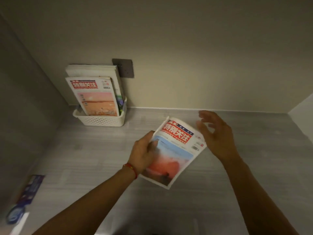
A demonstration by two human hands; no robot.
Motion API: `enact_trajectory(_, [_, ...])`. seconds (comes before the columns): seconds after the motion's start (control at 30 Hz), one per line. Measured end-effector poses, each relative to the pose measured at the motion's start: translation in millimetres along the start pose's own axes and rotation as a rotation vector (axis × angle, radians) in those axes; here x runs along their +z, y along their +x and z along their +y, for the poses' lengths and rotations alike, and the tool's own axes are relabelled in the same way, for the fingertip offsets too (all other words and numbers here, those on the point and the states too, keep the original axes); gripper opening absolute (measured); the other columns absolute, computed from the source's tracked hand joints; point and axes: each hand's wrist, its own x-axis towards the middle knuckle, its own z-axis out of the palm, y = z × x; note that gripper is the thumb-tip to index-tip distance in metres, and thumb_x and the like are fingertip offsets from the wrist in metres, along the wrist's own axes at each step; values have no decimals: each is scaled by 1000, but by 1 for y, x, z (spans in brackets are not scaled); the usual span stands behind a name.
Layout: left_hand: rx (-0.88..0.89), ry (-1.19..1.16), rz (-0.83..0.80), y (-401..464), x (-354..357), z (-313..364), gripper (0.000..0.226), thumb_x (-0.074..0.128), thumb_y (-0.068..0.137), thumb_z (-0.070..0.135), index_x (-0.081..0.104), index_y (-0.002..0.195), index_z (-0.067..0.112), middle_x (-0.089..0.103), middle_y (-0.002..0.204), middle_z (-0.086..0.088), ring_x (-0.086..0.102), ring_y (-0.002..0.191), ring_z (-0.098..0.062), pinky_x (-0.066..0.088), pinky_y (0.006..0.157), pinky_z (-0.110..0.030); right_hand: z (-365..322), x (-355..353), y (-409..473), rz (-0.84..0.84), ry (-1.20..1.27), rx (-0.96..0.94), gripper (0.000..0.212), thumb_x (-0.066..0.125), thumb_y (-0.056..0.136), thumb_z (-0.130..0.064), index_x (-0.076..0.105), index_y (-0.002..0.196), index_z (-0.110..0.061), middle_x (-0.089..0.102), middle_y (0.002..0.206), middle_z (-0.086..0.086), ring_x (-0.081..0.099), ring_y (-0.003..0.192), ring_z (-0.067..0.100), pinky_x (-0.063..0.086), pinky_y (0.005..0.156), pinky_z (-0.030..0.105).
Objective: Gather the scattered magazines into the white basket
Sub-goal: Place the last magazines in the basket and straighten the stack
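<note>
My left hand (144,152) grips the left edge of a magazine (176,150) with a red title block and a blue-and-red cover, held above the grey surface. My right hand (216,133) hovers just beside the magazine's upper right corner, fingers spread and loosely curved, holding nothing. The white basket (100,120) stands in the far left corner against the wall. Several magazines (96,97) stand upright in it, the front one with a red title and a pink cover.
A grey wall plate (126,68) sits on the wall behind the basket. A blue printed sheet (32,187) lies at the left near the side wall, with a blurred blue item (14,215) below it. A grey surface (220,192) spreads under my arms.
</note>
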Motion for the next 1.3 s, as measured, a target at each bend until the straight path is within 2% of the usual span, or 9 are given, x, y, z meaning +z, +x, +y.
enact_trajectory(0.07, [-132, -207, 65, -2, -31, -5, 20, 50, 99, 27, 60, 117, 30, 71, 112, 7, 70, 105, -19, 62, 81, -38, -1, 21, 2, 52, 119, 222, 31, 56, 96, -42, 59, 122, -27, 67, 119, -5, 64, 103, 11, 49, 84, 8])
enact_trajectory(0.17, [-170, -328, 127, -4, -79, -12, 26, 52, 99, 26, 59, 124, 28, 69, 121, 3, 68, 111, -23, 60, 85, -47, -14, 65, -2, -270, 542, 556, 34, 47, 97, -49, 59, 122, -29, 67, 123, 8, 66, 110, 26, 53, 93, 43])
enact_trajectory(0.27, [-181, -367, 162, -1, -127, -25, 29, 52, 99, 26, 58, 127, 27, 68, 125, 3, 66, 113, -25, 58, 88, -52, -40, 113, -6, -455, 456, 350, 29, 56, 95, -42, 61, 121, -29, 71, 118, -4, 70, 105, 16, 61, 78, 34])
enact_trajectory(0.5, [-96, -234, 277, 43, -238, -50, 30, 51, 99, 29, 55, 128, 24, 65, 126, 6, 63, 116, -18, 56, 93, -43, -120, 207, 52, -260, 69, -16, 8, 64, 93, -22, 67, 100, -19, 70, 104, -14, 70, 85, 6, 53, 65, 9])
enact_trajectory(0.63, [-57, 193, 477, 88, -293, -58, 26, 49, 99, 30, 59, 117, 14, 69, 113, -4, 67, 96, -18, 58, 79, -31, -153, 256, 100, -125, 9, -121, 11, 65, 92, -23, 69, 96, -13, 75, 110, -2, 68, 82, 7, 51, 64, 11])
enact_trajectory(0.8, [-145, 358, 510, 127, -322, -89, 23, 55, 97, 24, 71, 103, 9, 75, 99, -10, 63, 80, -15, 43, 72, -21, -150, 309, 136, -83, -16, -49, 13, 68, 91, -23, 74, 95, -12, 75, 113, 3, 73, 93, 17, 49, 68, 11])
enact_trajectory(1.0, [-334, 196, 510, 156, -321, -138, 22, 61, 92, 19, 74, 81, 6, 72, 81, -10, 61, 68, -16, 54, 68, -27, -119, 359, 146, -99, -28, 106, 12, 69, 89, -18, 75, 88, -8, 77, 98, 8, 70, 78, 18, 49, 64, 12])
enact_trajectory(1.2, [-398, 19, 510, 171, -311, -166, 26, 63, 92, 23, 74, 107, 4, 74, 108, -16, 70, 95, -31, 56, 89, -41, -100, 393, 143, -43, -25, 282, 10, 66, 91, -21, 66, 84, -13, 74, 100, 4, 66, 79, 15, 38, 54, 6])
enact_trajectory(1.3, [-412, 24, 600, 179, -308, -167, 29, 67, 89, 20, 63, 112, 4, 71, 111, -14, 66, 96, -28, 52, 85, -34, -99, 394, 146, 15, 87, 349, 11, 72, 87, -19, 61, 88, -21, 67, 101, -5, 65, 81, 12, 40, 50, -2])
